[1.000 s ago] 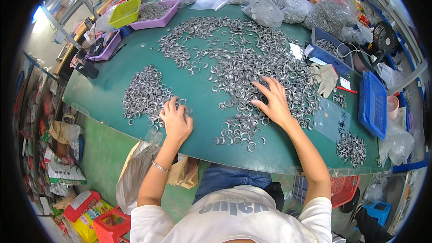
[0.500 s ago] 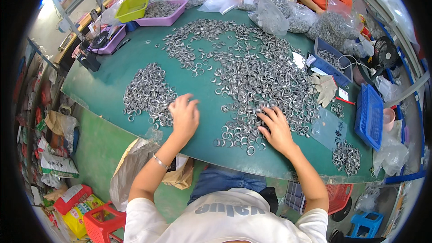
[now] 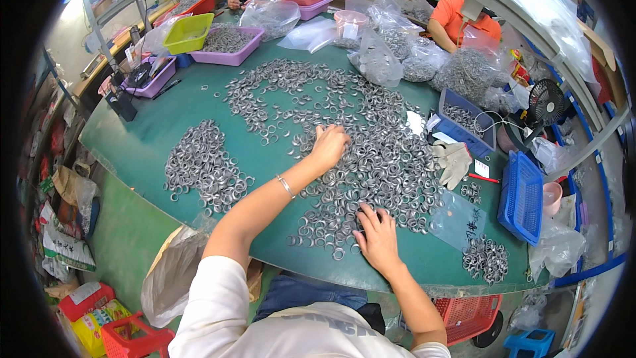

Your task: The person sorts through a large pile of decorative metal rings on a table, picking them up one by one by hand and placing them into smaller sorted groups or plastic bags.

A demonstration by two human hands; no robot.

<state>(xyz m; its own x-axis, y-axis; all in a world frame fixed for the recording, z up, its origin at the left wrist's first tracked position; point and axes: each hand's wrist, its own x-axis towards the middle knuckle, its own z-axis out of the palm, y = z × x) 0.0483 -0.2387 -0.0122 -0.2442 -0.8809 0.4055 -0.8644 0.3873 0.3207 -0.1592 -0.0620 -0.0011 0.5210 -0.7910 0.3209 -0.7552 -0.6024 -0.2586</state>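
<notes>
A broad heap of small grey metal rings (image 3: 397,152) spreads over the middle and right of the green table. My left hand (image 3: 330,147), with a bracelet at its wrist, reaches across into this heap. Its fingers are curled together; what they hold, if anything, is hidden. Lower down, at the heap's near edge, my right hand (image 3: 379,238) rests with bent fingers and thumb apart, its fingertips touching rings. A separate pile of rings (image 3: 202,166) lies to the left, beside my left forearm. Another small ring pile (image 3: 485,258) sits near the front right.
Behind the heap stand bags of metal parts (image 3: 377,63), a purple tray (image 3: 228,53) and a yellow-green tray (image 3: 187,33). At right are a blue bin (image 3: 487,134), a blue basket (image 3: 519,192), gloves (image 3: 454,162) and a fan (image 3: 546,101). A person in orange (image 3: 447,16) sits opposite.
My left hand has moved right and away from me, from the left pile into the large heap. My right hand stays at the heap's near part. The whole view has shifted.
</notes>
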